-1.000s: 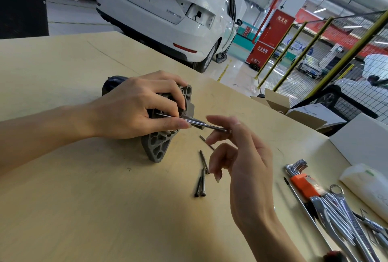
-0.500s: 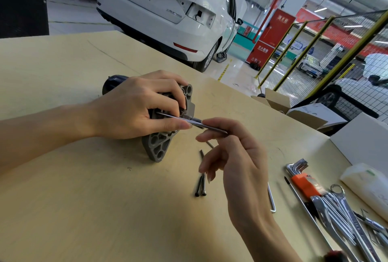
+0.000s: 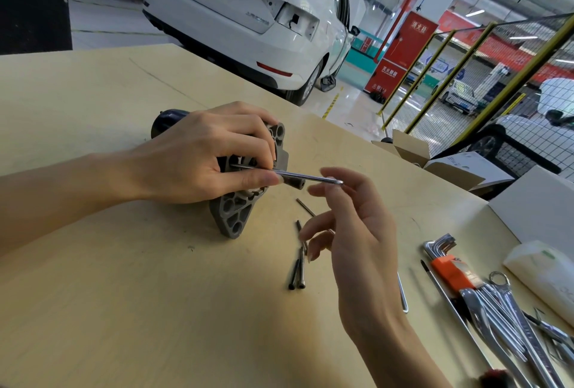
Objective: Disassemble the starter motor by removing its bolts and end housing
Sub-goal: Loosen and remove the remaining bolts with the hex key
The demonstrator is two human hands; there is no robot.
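We note the grey cast-metal starter motor with its dark cylindrical body (image 3: 239, 201) lying on its side on the pale wooden desk (image 3: 124, 294), toward the desk's far middle, well in from every edge. Its ribbed grey end housing (image 3: 234, 216) faces the right-hand edge of the desk; the dark body runs off behind it toward the far left. We judge the motor's long axis to lie roughly left to right across the desk.

The left hand (image 3: 198, 157) is clamped around the motor, thumb laid along the lower side of a long slim silver bolt (image 3: 289, 174). That bolt juts from the housing face, running with the motor's axis, its free end pointing right and a touch toward us.

The right hand (image 3: 351, 232) sits just beside that free end, fingers slack and loosely curved; its uppermost finger (image 3: 335, 174) touches or nearly touches the tip, and we cannot tell a pinch. It is the nearer hand for drawing the bolt out, and the pull should follow the bolt's line rightward.

Four dark loose bolts (image 3: 298, 269) lie on the desk below the right hand, nearer us than the motor.
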